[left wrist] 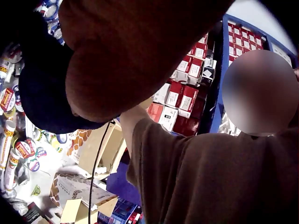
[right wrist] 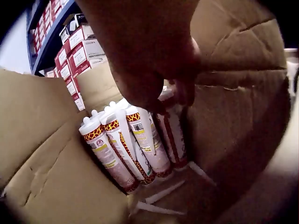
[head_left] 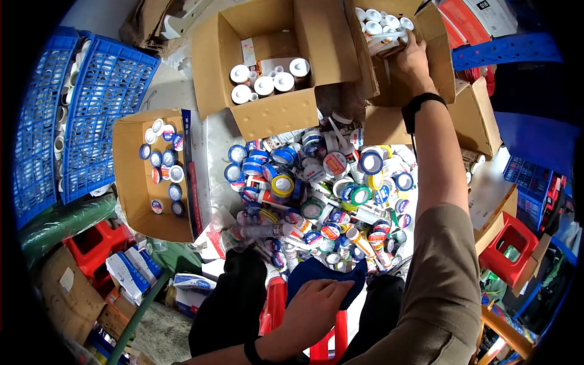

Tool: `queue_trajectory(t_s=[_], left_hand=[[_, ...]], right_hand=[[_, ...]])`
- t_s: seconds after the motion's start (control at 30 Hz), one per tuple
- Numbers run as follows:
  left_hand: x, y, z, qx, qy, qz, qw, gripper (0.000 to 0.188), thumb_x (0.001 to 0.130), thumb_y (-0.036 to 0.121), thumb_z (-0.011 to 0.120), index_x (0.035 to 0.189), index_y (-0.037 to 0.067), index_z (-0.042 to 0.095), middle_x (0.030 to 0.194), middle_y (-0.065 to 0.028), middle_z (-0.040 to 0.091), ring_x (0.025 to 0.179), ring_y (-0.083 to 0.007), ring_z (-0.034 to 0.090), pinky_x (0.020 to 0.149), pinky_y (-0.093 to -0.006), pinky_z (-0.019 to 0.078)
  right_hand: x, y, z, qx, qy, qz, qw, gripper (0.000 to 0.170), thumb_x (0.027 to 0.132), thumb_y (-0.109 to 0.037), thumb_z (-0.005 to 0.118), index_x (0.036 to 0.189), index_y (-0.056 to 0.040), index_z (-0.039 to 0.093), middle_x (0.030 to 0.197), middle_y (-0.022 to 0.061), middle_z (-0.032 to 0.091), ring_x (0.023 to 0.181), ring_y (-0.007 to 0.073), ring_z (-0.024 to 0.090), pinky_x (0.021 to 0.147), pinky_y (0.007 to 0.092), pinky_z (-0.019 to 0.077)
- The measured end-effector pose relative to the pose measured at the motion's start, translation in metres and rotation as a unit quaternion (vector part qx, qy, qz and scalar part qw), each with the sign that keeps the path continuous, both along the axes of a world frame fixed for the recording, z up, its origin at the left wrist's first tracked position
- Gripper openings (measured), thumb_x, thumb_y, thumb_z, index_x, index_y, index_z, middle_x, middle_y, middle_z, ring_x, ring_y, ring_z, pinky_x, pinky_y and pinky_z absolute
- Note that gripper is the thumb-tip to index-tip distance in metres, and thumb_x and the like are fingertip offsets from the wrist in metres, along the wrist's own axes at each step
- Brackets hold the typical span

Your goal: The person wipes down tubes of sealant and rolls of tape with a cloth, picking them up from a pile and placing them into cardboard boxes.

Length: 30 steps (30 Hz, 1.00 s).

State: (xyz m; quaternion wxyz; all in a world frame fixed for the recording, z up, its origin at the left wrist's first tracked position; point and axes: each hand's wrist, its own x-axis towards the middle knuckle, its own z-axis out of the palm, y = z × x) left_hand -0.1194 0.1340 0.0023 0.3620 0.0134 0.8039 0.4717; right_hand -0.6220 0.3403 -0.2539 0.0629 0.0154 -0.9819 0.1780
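Note:
My right hand (head_left: 415, 61) reaches down into the cardboard box (head_left: 439, 67) at the upper right. Its thumb and fingers grip the top of a sealant cartridge (right wrist: 172, 130), which stands at the end of a row of similar cartridges (right wrist: 117, 144) with white caps and giraffe-pattern bands. Thin white nozzles (right wrist: 163, 192) lie on the box floor beside them. Down at my lap, my left hand (head_left: 313, 304) rests with fairly straight fingers on a dark blue cloth-like thing (head_left: 325, 274). In the left wrist view this hand (left wrist: 107, 79) shows dark and close.
A pile of tape rolls and cartridges (head_left: 328, 201) spreads before me. Beyond it stands an open box (head_left: 274, 115) with several white-capped cartridges; a box of tape rolls (head_left: 131, 207) is at left. Blue crates (head_left: 109, 91) and red stools (head_left: 508, 246) flank the area.

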Motion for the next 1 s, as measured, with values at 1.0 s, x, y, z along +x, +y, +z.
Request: queue_trajectory(t_s=[1.0], left_hand=[[0.002,0.007,0.005,-0.003,0.013,-0.012,1.0,0.049,0.083,0.008,0.066,0.131,0.006,0.054,0.118,-0.0136,0.066,0.116,-0.0303,0.058,0.101,-0.0404,0.0432]], right_hand=[[0.004,0.011,0.016,0.05,-0.053,0.125,0.99,0.074,0.077,-0.029,0.078,0.139,0.0001,0.048,0.142,0.0257,0.045,0.136,0.0383,0.038,0.113,0.0409,0.0342]])
